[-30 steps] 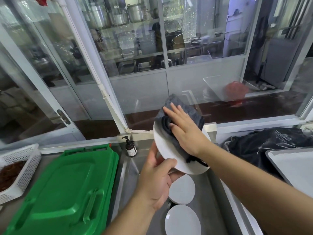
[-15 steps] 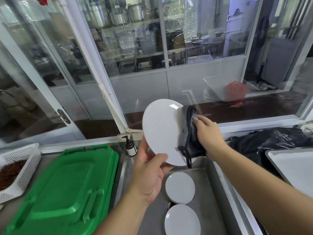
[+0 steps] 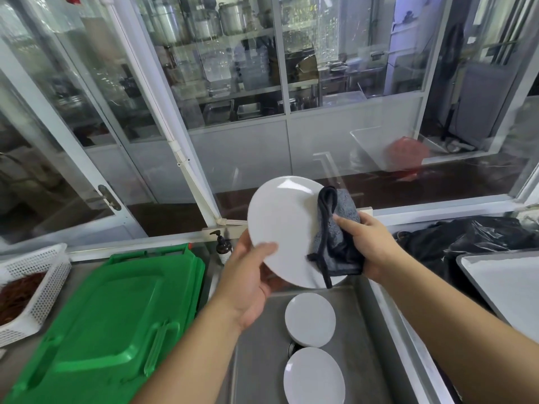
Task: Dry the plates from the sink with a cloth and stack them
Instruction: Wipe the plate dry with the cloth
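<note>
Head view: left hand grips a white plate at its seven o'clock edge, thumb across the face, tilted above the sink. Right hand clutches a grey cloth against the plate's three o'clock rim. Two more plates lie in the sink at six o'clock.

A round white plate is held tilted above the sink — a dark grey cloth with black edging folds over its right rim. Two more white plates lie flat in the basin.
</note>
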